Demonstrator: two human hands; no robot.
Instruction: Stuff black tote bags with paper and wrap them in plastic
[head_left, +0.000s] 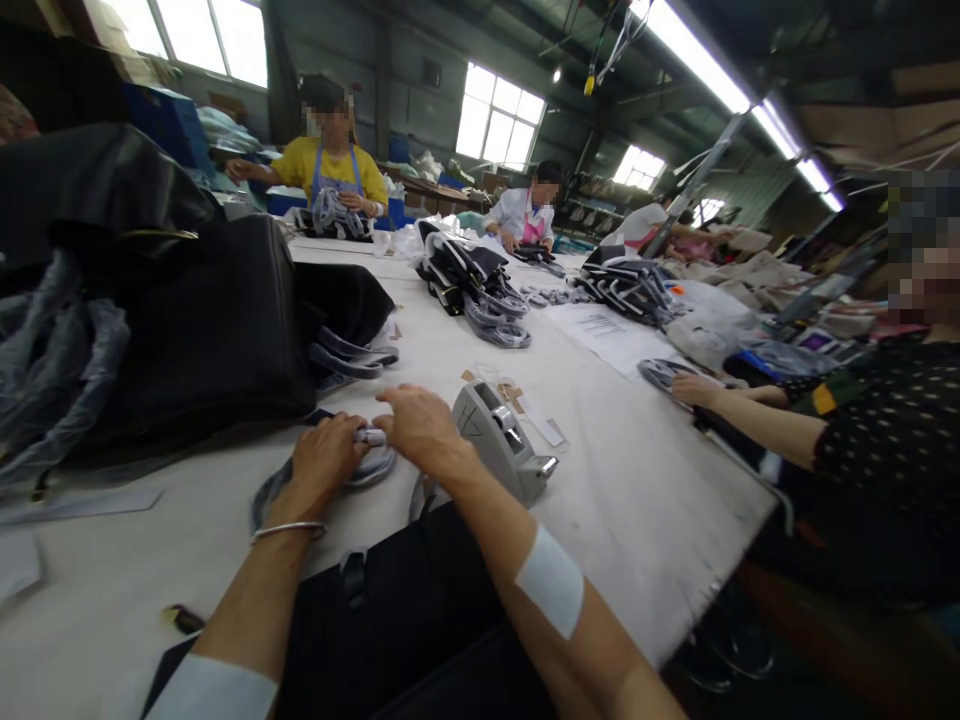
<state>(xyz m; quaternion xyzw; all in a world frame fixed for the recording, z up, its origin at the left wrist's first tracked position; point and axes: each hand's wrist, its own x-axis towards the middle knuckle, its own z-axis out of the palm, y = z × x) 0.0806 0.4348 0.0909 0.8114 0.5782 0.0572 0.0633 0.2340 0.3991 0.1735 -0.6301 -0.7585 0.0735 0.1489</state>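
A black bag [382,620] lies right in front of me, with its grey, plastic-wrapped strap [373,468] looped on the table beyond it. Curled over the strap's left side is my left hand [324,462], closed on it. My right hand [421,428] grips the same strap from the right, fingertips at a shiny wrapped section between the two hands. Its index finger sticks out somewhat, and the undersides of both hands are hidden. Just right of my right hand stands a grey tape dispenser [491,440].
Large black bags [217,320] are heaped at my left. Piles of black bags with wrapped straps [469,270] lie farther up the white table [622,480]. A person in a dotted top [892,410] works at the right edge; others work at the far side.
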